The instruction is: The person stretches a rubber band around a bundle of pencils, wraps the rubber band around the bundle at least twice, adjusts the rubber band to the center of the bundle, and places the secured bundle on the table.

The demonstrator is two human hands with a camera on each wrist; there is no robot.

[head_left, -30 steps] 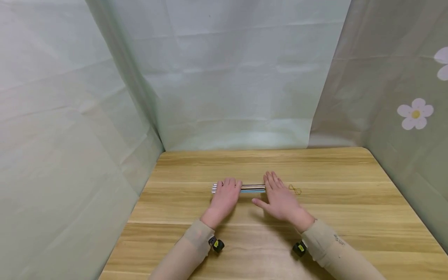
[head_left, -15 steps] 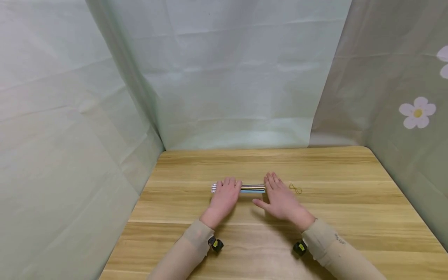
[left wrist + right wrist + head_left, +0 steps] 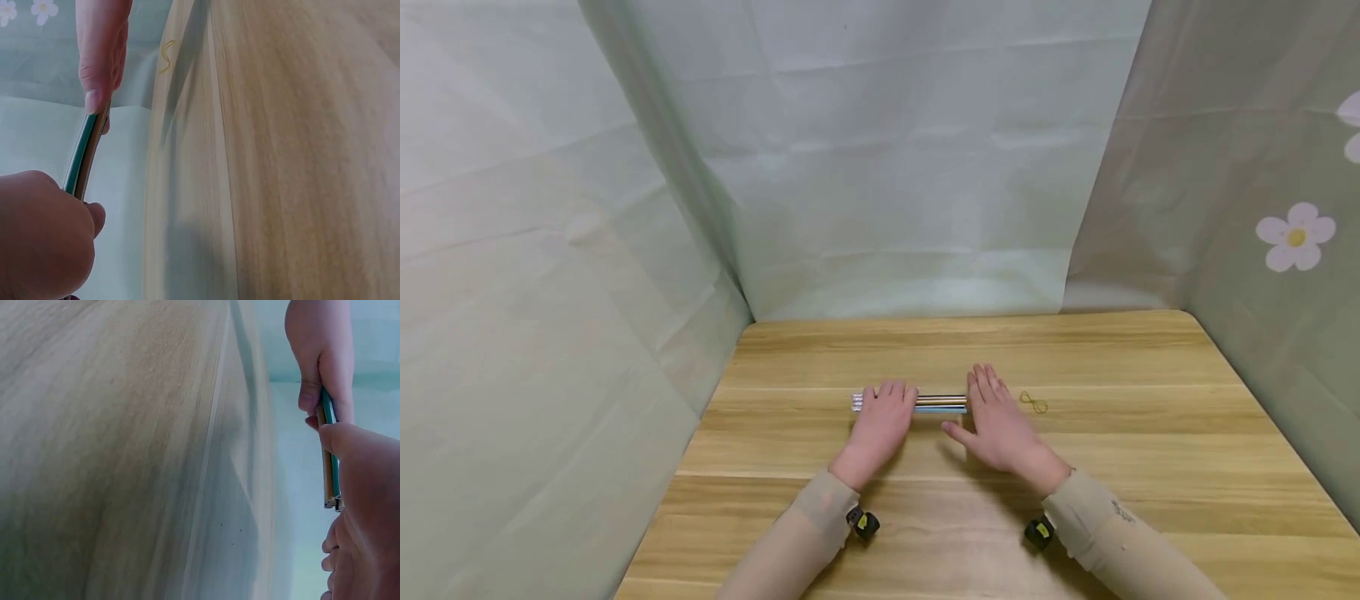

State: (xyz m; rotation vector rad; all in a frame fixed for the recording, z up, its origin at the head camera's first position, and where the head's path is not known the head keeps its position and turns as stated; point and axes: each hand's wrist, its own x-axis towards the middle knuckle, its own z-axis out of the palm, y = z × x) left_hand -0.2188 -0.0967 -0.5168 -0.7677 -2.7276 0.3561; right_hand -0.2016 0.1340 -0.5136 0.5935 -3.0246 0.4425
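Note:
A small bundle of pencils [image 3: 940,404], dark, gold-brown and blue, lies crosswise between my hands. My left hand [image 3: 883,421] grips it near its left end, where silvery-white tips [image 3: 857,403] stick out. In the left wrist view the left thumb and curled fingers wrap round the pencils [image 3: 84,156]. My right hand [image 3: 1000,425] stands with straight fingers at the bundle's right end, thumb spread toward me. In the right wrist view the pencil ends [image 3: 332,504] show beside the right palm [image 3: 375,494]; I cannot tell whether they touch it.
A thin yellow rubber band [image 3: 1033,403], twisted into a figure eight, lies on the wooden table [image 3: 820,358] just right of the right hand. Pale cloth curtains [image 3: 910,208] stand behind the table and at both sides. Each wrist wears a small black camera [image 3: 865,525].
Both hands stay almost in place. The silvery tips at the bundle's left end look more even than one second ago.

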